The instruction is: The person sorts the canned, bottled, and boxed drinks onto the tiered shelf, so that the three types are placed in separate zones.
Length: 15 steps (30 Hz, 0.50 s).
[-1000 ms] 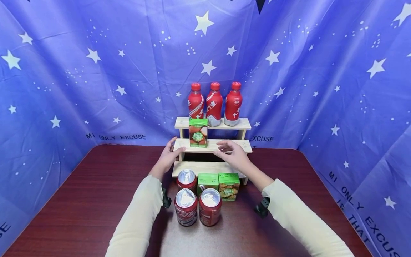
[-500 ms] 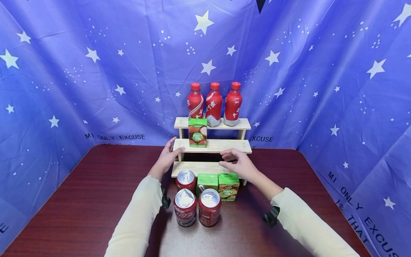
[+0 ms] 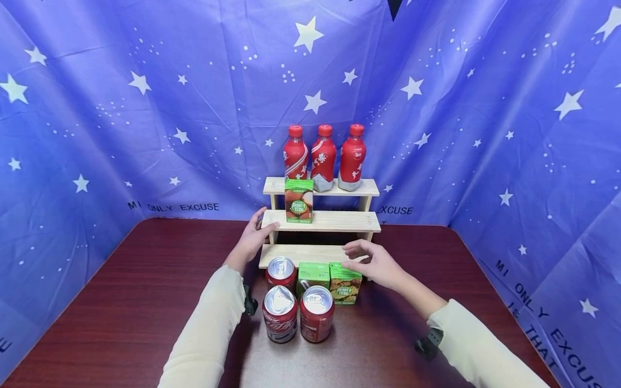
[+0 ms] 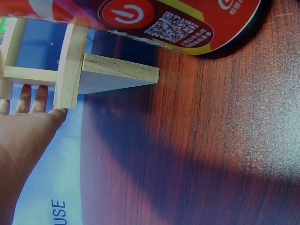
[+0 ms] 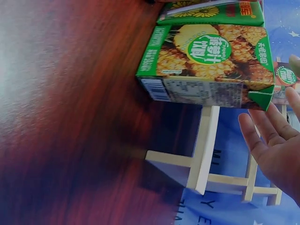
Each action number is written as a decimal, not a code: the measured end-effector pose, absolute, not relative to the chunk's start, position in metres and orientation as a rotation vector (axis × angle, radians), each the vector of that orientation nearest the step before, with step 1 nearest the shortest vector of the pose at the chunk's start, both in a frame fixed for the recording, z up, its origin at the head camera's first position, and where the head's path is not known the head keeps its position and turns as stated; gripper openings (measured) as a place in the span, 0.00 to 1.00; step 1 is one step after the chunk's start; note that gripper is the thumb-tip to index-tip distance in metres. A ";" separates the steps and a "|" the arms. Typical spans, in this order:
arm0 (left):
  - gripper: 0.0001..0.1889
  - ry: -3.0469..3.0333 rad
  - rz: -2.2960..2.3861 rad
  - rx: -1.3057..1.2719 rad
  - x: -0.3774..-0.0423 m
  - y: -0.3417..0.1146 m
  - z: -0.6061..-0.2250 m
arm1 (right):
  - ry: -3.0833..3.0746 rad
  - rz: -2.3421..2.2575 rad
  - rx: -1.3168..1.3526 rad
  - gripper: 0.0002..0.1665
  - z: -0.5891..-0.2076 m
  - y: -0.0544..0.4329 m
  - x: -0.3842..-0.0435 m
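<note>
In the head view my left hand (image 3: 249, 240) rests at the left end of the middle step of a wooden three-step stand (image 3: 339, 220); its thumb lies on the step. The left wrist view shows extended fingers touching the stand's side. My right hand (image 3: 375, 264), fingers loosely bent and holding nothing, hovers by the top of a pineapple juice box (image 3: 345, 285). In the right wrist view its fingertips lie close to that box's upper corner; whether they touch, I cannot tell. Another green juice box (image 3: 312, 274) stands beside it. One juice box (image 3: 299, 202) sits upright on the middle step.
Three red bottles (image 3: 324, 159) stand on the top step. Three red soda cans (image 3: 317, 315) stand in front of the stand, left of and before the boxes, on the dark wooden table (image 3: 145, 302). Blue star-printed cloth (image 3: 194, 108) encloses the back and sides.
My right hand has moved down and to the right, from beside the middle step to the top of the pineapple juice box. My left hand has stayed at the stand.
</note>
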<state>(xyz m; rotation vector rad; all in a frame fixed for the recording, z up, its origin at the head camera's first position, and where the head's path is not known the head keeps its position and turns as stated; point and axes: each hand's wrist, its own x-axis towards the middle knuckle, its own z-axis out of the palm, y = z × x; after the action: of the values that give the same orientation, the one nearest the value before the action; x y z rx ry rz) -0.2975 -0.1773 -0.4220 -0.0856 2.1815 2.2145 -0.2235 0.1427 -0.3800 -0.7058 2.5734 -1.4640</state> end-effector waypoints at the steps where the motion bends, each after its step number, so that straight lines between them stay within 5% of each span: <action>1: 0.38 2.179 2.216 -0.086 -0.297 -0.177 -0.422 | 2.570 -1.464 -0.709 0.25 -0.382 0.145 -0.222; 15: 0.38 2.168 2.213 -0.107 -0.297 -0.176 -0.421 | 2.542 -1.468 -0.713 0.30 -0.408 0.168 -0.211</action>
<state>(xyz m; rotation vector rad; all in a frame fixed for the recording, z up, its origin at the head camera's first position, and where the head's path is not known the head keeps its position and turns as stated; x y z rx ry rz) -0.2971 -0.1762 -0.4214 -0.1074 2.1684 2.2126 -0.2108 0.1685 -0.4082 -0.7132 2.5418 -1.4679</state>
